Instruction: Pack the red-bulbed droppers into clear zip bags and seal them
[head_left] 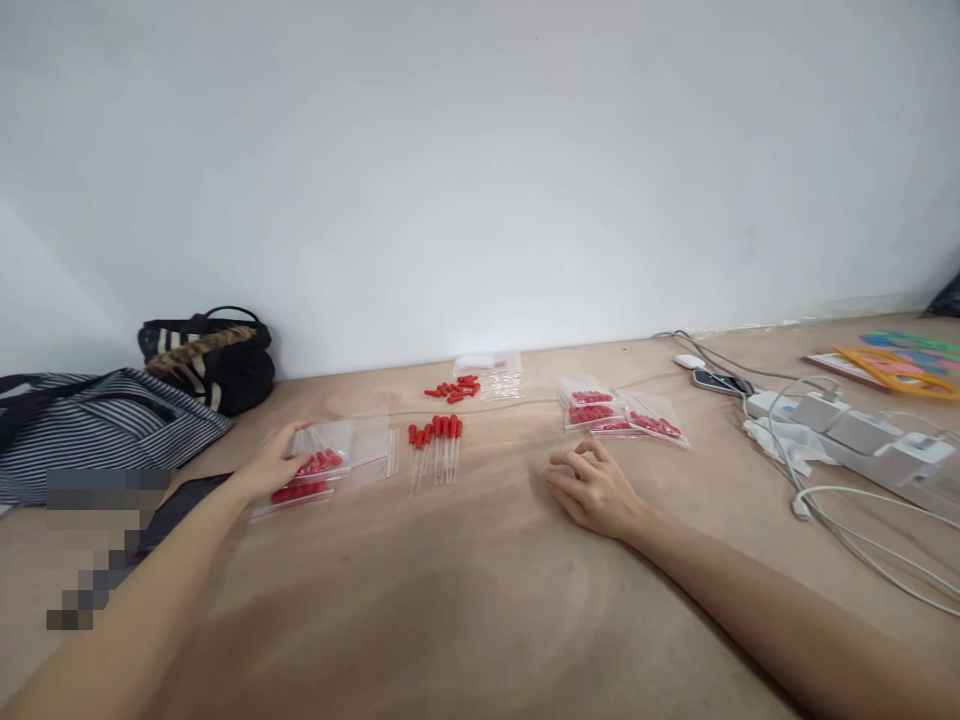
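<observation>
My left hand [274, 462] is at a clear zip bag of red-bulbed droppers [324, 460], its thumb and fingers closed on the bag's left edge. Under that lies another bag of red-bulbed droppers [300, 491], and to its right are flat clear zip bags [373, 450]. Loose glass droppers with red bulbs [444, 445] lie side by side in the middle of the table. My right hand [592, 490] rests on the table to their right, fingers loosely bent and slightly apart, with nothing visible in them.
Loose red bulbs [454, 387] lie near the wall, beside clear tubes [501, 384]. Several filled zip bags [619, 415] are stacked at the right. Farther right are a power strip with chargers [855, 430] and white cables [832, 515]. A striped bag [112, 420] and a black bag [225, 370] stand left.
</observation>
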